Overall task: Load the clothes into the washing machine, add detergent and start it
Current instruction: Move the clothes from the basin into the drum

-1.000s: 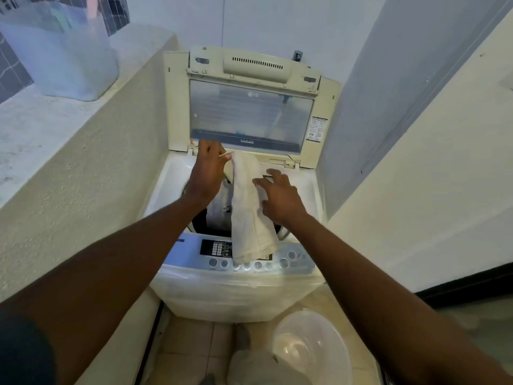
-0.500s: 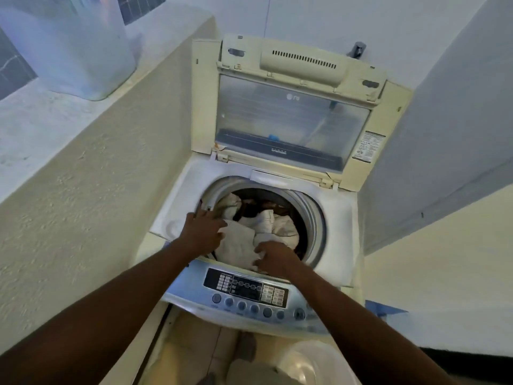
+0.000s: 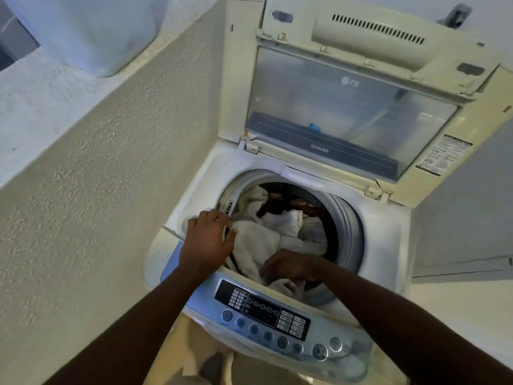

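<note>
Clothes [image 3: 266, 243] heaped in washing machine [image 3: 388, 240] drum, under both hands | left hand [image 3: 206, 241] clenched on cream cloth at rim | right hand [image 3: 288, 266] pressing pile, grip unclear | risk: cloth snags on rim, blocks lid [image 3: 352, 107]

This is a small washing corner in a home. A top-loading washing machine [image 3: 291, 245] stands tight against a bumpy cream wall [image 3: 97, 204]. Its lid [image 3: 347, 107] is up, and clothes [image 3: 277, 232] fill the drum. A plastic tub [image 3: 91, 31] sits on the ledge [image 3: 41, 101] above.
</note>
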